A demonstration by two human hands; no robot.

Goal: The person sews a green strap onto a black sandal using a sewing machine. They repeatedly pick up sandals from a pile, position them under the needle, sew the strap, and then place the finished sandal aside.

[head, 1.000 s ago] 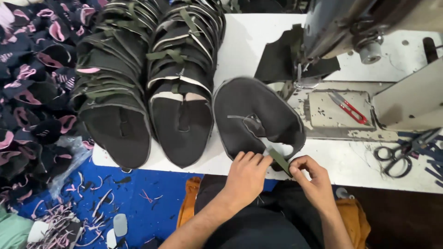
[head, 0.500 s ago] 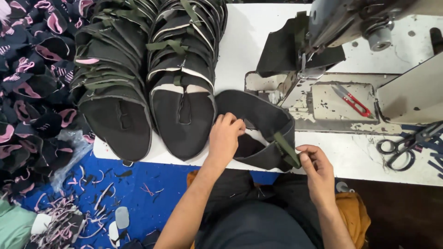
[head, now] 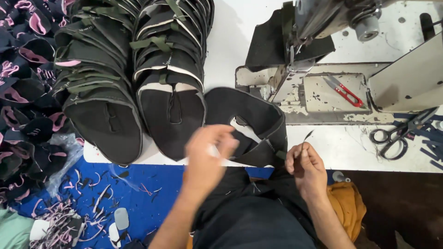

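Nearest to me, the person's left hand (head: 208, 154) hangs over the near edge of the white table (head: 337, 147), blurred by its own motion. I think the fingers curl around something small and pale, but the smear is too heavy for me to tell whether it grips anything. The right hand (head: 305, 162) is pinched shut on a thin dark strip, perhaps the end of a strap or thread, just at the near right corner of the black fabric piece (head: 251, 122).

That piece lies flat on the table between the two hands and the sewing machine (head: 323, 27), its near edge hanging slightly over the table's lip. With only a pinch holding one corner, it looks to me as though a tug could drag it off toward the lap, or pull the strip crooked.

To the left, two tall stacks of finished pieces (head: 138, 78) lean close beside it; a careless sweep of the left hand might topple the nearer one onto the littered blue floor (head: 138, 193).

Farther off, the red snips (head: 344, 90) rest on the machine bed, and the black scissors (head: 399, 133) lie at the right; either could snag fabric slid that way.
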